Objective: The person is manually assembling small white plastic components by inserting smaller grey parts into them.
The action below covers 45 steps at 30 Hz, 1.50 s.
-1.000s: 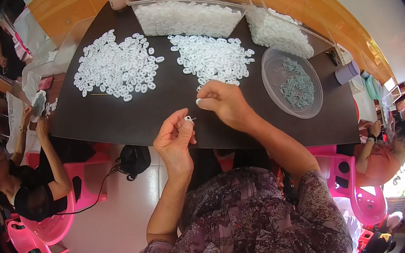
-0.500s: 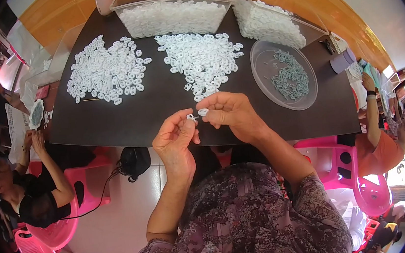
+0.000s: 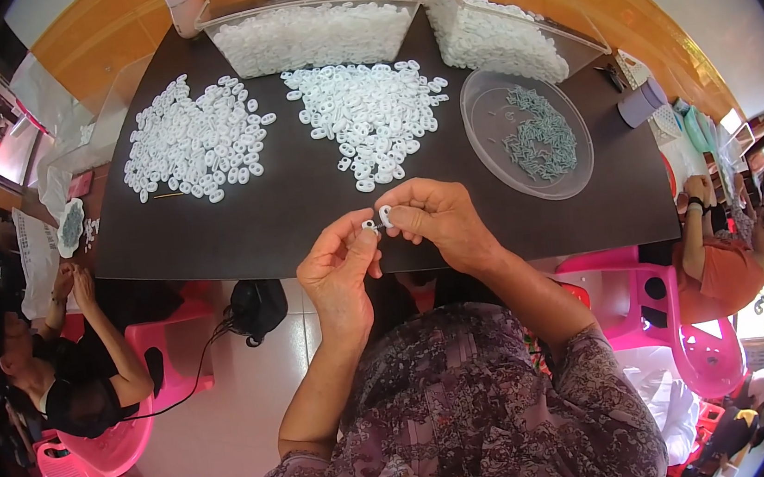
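Over the table's near edge, my left hand (image 3: pixel 339 271) pinches a small white plastic piece (image 3: pixel 369 226) between thumb and forefinger. Facing it, my right hand (image 3: pixel 444 224) grips a white oval piece with holes (image 3: pixel 386 213), held upright in the fingertips. A thin greyish pin spans the narrow gap between the two pieces; its kind is too small to tell. Beyond my hands lies a heap of white oval pieces (image 3: pixel 369 114), with a second heap (image 3: pixel 195 142) to its left. Grey-green pins or screws (image 3: pixel 541 138) lie in a round clear tray (image 3: pixel 488 160) at right.
Two clear bins of white pieces, one at the back (image 3: pixel 310 41) and one back right (image 3: pixel 501 44), border the dark table (image 3: pixel 261 237). A purple cup (image 3: pixel 640 105) stands right, a pink bottle (image 3: pixel 184 8) back left. Co-workers sit left (image 3: pixel 79 363) and right (image 3: pixel 725 272).
The white piece in my right hand has turned from flat to upright and come closer to the left one. The view has shifted slightly.
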{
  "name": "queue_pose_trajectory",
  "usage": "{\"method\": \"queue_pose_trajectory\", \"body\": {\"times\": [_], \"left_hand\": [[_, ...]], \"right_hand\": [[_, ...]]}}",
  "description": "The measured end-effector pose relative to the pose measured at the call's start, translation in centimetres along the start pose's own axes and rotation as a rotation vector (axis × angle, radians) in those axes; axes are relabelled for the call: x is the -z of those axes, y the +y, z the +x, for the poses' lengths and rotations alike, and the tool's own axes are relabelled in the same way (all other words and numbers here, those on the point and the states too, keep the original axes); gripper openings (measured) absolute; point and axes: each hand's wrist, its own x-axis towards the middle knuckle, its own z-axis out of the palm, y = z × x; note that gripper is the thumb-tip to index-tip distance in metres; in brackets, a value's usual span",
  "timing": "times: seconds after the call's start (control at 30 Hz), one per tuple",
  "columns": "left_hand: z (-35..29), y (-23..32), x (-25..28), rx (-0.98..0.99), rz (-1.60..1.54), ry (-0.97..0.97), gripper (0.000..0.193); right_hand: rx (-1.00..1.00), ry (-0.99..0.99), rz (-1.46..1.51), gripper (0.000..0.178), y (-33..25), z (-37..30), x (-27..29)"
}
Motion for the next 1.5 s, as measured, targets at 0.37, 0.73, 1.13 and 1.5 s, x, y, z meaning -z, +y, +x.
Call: {"method": "queue_pose_trajectory", "body": {"times": [0.37,0.73,1.13,1.5], "left_hand": [[-0.1,-0.2,0.3,0.02,0.07,0.026,0.011],[-0.3,-0.5,0.4,0.017,0.12,0.056,0.01],[-0.4,-1.3,0.2,0.001,0.123,0.053,0.01],[-0.2,-2.0,0.6,-0.018,0.026,-0.018,0.023]], "right_hand": [[0.065,0.004,-0.025,0.017,0.7,-0.1,-0.2],[0.223,0.071,-0.157,0.017,1.2,0.0,-1.0],[0.212,0.186,-0.24,0.011,1.7,-0.2,-1.9],[0.417,0.149,-0.51,0.011,1.9,-0.5,-1.8]]}}
